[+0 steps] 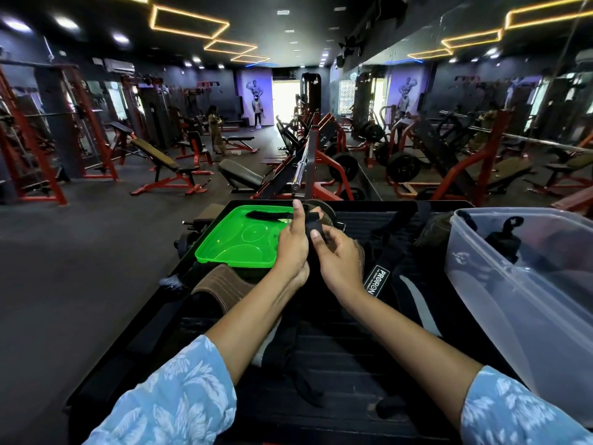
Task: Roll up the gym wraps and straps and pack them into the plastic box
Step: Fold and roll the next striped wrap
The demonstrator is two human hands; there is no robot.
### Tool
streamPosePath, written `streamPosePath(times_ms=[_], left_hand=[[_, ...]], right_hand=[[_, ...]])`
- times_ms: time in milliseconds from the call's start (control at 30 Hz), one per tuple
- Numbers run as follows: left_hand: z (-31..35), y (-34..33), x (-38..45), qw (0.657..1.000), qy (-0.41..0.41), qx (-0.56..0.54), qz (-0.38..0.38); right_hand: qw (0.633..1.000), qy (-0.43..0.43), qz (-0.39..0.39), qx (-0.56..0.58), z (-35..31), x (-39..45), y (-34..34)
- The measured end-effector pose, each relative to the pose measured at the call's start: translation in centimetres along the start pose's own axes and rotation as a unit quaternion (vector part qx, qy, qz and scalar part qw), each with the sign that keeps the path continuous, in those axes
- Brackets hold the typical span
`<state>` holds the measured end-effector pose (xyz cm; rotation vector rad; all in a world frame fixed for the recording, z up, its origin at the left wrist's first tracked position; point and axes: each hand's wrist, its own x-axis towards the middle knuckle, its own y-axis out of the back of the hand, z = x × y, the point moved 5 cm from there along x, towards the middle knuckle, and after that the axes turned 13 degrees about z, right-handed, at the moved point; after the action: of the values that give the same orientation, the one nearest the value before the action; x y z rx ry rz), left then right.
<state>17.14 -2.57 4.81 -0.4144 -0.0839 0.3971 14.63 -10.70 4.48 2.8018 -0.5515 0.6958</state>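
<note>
The step in hand looks like rolling: above the middle of the black table (321, 358), the left hand (292, 242) and the right hand (337, 255) each pinch 1 black strap (313, 227) with curled fingers. Next it needs tight turns, then a move to the 1 plastic box (526, 293) at the right edge, which holds at least 1 dark wrap. 1 green lid (237, 239) lies at the far edge.
</note>
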Motion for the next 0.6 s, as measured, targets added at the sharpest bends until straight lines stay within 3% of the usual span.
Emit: streamPosePath(times_ms=[100,200,267,467,600], left_hand=[[-0.4,0.3,0.2,0.999,0.042,-0.010,0.017],[-0.7,0.4,0.3,0.994,0.100,-0.034,0.027],[-0.6,0.3,-0.3,0.989,0.137,-0.040,0.027],[0.3,0.0,-1.9,0.978,0.192,-0.032,-0.069],[1.0,0.0,-3.4,0.970,0.206,-0.001,-0.130]], right_hand=[[0.990,0.015,-0.001,-0.141,0.6,0.1,0.5],[0.978,-0.004,-0.028,-0.206,0.6,0.4,0.8],[0.977,-0.040,-0.038,-0.208,0.4,0.7,1.1],[0.966,-0.179,-0.094,-0.163,0.0,1.7,1.9],[0.962,-0.178,-0.081,-0.193,-2.2,1.9,3.4]])
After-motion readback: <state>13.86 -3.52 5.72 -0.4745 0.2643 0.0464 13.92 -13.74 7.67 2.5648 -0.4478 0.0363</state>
